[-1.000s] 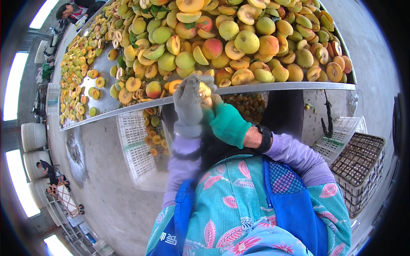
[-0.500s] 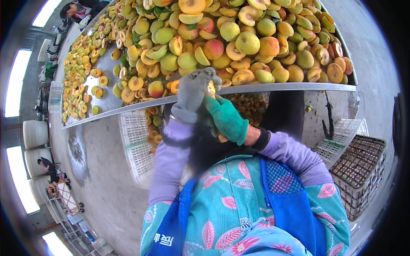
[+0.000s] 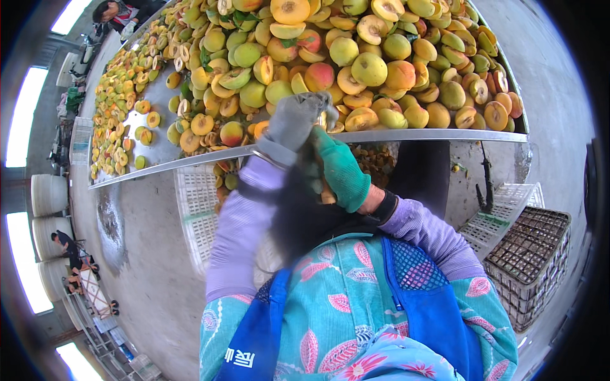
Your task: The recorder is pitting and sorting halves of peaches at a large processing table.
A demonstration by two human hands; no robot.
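My left hand [image 3: 295,120], in a grey glove, is closed at the near edge of a metal table. A piece of yellow peach [image 3: 323,120] shows between its fingers, mostly hidden. Against it, my right hand [image 3: 340,171], in a green glove, is closed round a tool whose tan handle end [image 3: 327,194] sticks out below the fist; the working end is hidden. Beyond both hands lies a heap of whole and halved peaches [image 3: 368,68], yellow, green and red.
The table's metal rim [image 3: 432,134] runs across in front of me. Below it stand a white crate [image 3: 197,209] at left and several fruit pieces in a container [image 3: 375,162]. Stacked crates [image 3: 530,254] are at right. A person [image 3: 114,11] is at the far left.
Both hands have shifted slightly, the left one up a little and turned over the fruit. Less of the yellow flesh shows between them now. The view has moved slightly.
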